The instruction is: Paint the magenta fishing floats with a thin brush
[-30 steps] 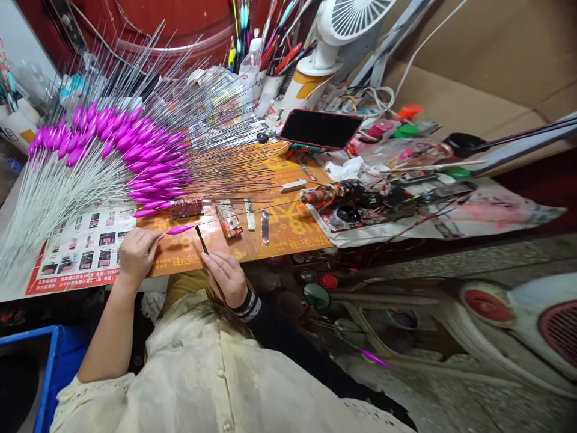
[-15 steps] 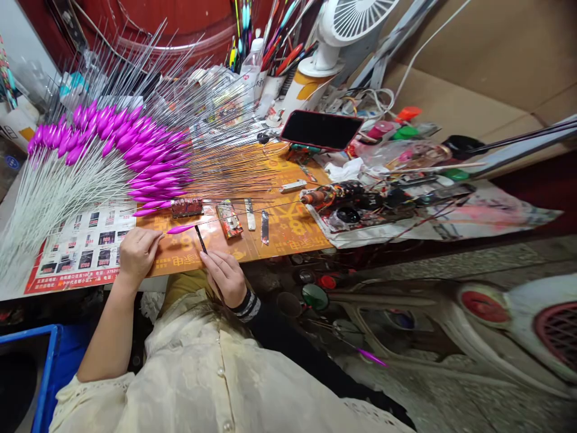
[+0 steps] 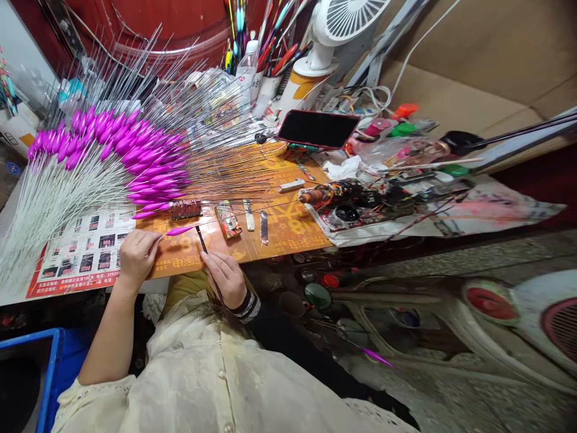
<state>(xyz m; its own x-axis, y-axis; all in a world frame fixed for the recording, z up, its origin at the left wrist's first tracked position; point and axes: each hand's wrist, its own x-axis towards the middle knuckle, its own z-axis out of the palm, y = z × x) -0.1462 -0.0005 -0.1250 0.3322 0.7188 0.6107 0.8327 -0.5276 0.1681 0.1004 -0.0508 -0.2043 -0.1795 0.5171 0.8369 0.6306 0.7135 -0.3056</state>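
A purple fishing float point(image 3: 179, 231) lies level over the front of the table, its thin stem pointing right. The end nearer me is pinched in the fingertips of my left hand point(image 3: 136, 255). My right hand point(image 3: 228, 278) grips a thin dark paintbrush point(image 3: 201, 239) like a pen. The brush tip is at the float's thin stem, just right of the purple body; whether it touches I cannot tell. Behind my left hand, many like floats point(image 3: 155, 161) are fanned out in a curved row, pale stems toward me and dark stems away.
A dark stained block point(image 3: 186, 209), a paint-smeared small box point(image 3: 228, 219) and two flat strips lie beyond the brush. Farther back are a phone point(image 3: 318, 128), a white fan point(image 3: 322, 57) and a cluttered cloth point(image 3: 360, 231). A blue bin point(image 3: 56, 373) stands at lower left.
The head view has shifted slightly. Both hands keep nearly the same pose, with the float and the paintbrush still held; the brush tip sits slightly farther right along the stem.
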